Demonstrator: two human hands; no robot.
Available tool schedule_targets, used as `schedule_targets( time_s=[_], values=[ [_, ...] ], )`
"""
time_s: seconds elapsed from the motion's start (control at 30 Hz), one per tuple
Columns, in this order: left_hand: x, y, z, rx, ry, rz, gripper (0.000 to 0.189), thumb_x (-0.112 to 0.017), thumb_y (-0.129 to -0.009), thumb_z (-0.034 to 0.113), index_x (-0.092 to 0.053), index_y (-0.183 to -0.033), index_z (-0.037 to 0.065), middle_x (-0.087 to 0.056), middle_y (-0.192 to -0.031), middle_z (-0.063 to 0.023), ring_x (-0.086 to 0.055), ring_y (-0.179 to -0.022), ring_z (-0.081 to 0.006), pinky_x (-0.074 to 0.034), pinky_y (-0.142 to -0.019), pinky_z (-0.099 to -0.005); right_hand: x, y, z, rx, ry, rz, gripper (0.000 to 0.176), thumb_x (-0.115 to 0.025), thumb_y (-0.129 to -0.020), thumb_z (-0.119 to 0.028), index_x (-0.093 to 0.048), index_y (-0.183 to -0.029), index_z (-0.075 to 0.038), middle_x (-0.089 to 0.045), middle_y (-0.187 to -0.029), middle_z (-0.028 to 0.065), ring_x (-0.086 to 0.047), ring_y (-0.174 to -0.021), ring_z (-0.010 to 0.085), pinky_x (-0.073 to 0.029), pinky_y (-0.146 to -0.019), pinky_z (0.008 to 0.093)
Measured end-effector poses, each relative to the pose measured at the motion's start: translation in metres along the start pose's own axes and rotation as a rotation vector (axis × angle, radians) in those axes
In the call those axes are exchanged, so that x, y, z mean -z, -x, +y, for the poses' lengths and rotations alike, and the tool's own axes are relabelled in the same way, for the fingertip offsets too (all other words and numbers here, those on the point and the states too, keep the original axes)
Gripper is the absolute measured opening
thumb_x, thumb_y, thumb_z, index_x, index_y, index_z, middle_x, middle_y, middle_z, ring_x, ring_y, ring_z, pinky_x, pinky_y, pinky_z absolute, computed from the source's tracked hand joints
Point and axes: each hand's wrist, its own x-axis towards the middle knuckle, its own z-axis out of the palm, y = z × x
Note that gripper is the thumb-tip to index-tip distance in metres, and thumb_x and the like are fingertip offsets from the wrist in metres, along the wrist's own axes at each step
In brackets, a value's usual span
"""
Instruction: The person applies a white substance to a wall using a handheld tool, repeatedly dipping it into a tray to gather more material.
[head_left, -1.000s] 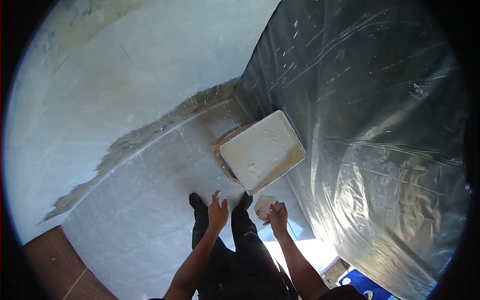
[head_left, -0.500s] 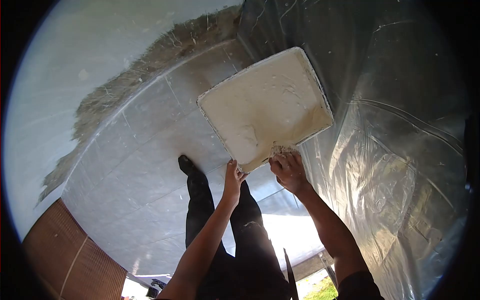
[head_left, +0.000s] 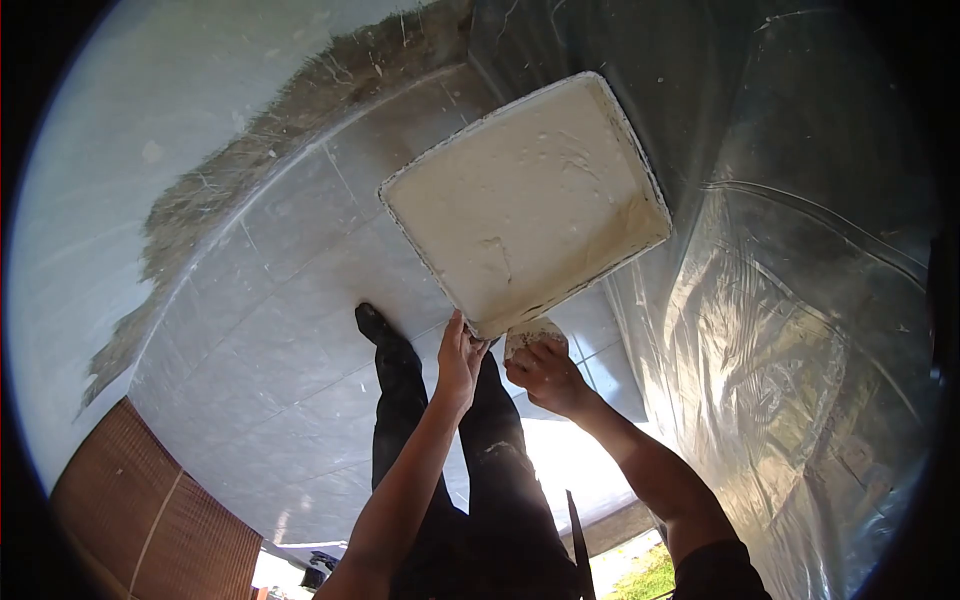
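Note:
A rectangular tray (head_left: 655, 190) full of pale wet plaster stands out in front of my body, its near corner close to my hands. My left hand (head_left: 461, 362) grips the tray at that corner. Just outside the tray's near edge, my right hand (head_left: 545, 373) holds a plaster-coated scraper (head_left: 533, 332), its pale flat face partly hidden by my fingers. Marks and small ridges show in the plaster surface.
Grey tiles (head_left: 290, 330) cover the floor under my legs. A curved pale wall (head_left: 130, 170) with a rough brown band lies at left. Shiny plastic sheeting (head_left: 740, 330) hangs at right. A brown ribbed panel (head_left: 150, 500) is at lower left.
My right hand and the scraper have moved left and down, off the tray's near edge. In view, the tray's near corner has shifted slightly left and up, with my left hand.

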Motion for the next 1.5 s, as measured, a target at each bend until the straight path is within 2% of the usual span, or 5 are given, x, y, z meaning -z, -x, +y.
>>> schedule_targets(
  time_s=[0.47, 0.7, 0.8, 1.03, 1.5],
  values=[
    [0.007, -0.006, 0.015, 0.022, -0.103, 0.0, 0.065, -0.033, -0.106, 0.053, -0.043, -0.145, 0.002, -0.049, -0.147, -0.0122, -0.043, -0.138, -0.0249, -0.023, -0.118, -0.0414, -0.008, -0.008, -0.012, -0.142, 0.113, 0.117, 0.025, -0.065, -0.07, -0.009, -0.065, -0.094, -0.015, -0.058, -0.093, 0.0025, -0.058, -0.093, 0.0233, -0.042, -0.085, 0.0417],
    [0.018, -0.012, 0.016, 0.063, -0.073, -0.058, 0.066, -0.033, -0.104, 0.054, -0.046, -0.141, 0.002, -0.052, -0.141, -0.0117, -0.045, -0.134, -0.0249, -0.027, -0.115, -0.0425, 0.008, 0.001, -0.038, -1.041, -1.574, 0.722, 0.021, -0.043, -0.066, 0.01, -0.043, -0.076, -0.009, -0.051, -0.086, 0.003, -0.055, -0.073, 0.0172, -0.047, -0.061, 0.0272],
    [0.021, -0.018, 0.013, 0.089, -0.022, -0.036, 0.064, -0.034, -0.103, 0.054, -0.05, -0.137, 0.002, -0.057, -0.13, -0.0094, -0.05, -0.119, -0.0217, -0.032, -0.107, -0.0394, 0.007, -0.01, 0.012, -0.653, -2.115, 1.057, 0.017, -0.05, -0.08, 0.003, -0.053, -0.091, -0.01, -0.06, -0.099, 0.0071, -0.065, -0.091, 0.0216, -0.058, -0.074, 0.031],
    [0.017, -0.018, 0.021, 0.103, -0.021, -0.054, 0.064, -0.034, -0.104, 0.054, -0.049, -0.137, 0.001, -0.059, -0.126, -0.0093, -0.052, -0.108, -0.0184, -0.037, -0.1, -0.0357, -0.082, 0.065, -0.018, -1.059, -2.06, 1.414, 0.051, -0.053, -0.088, -0.008, -0.048, -0.138, 0.003, -0.059, -0.126, 0.0182, -0.06, -0.116, 0.0322, -0.053, -0.098, 0.0444],
    [0.015, -0.017, 0.023, 0.151, 0.065, -0.067, 0.073, -0.034, -0.102, 0.054, -0.032, -0.149, -0.002, -0.044, -0.148, -0.0187, -0.038, -0.139, -0.0349, -0.025, -0.117, -0.0485, 0.011, 0.059, 0.009, -1.286, -1.816, 1.188, 0.022, -0.055, -0.093, -0.013, -0.054, -0.115, -0.007, -0.06, -0.121, 0.0126, -0.061, -0.114, 0.0283, -0.053, -0.095, 0.046]
  ],
)
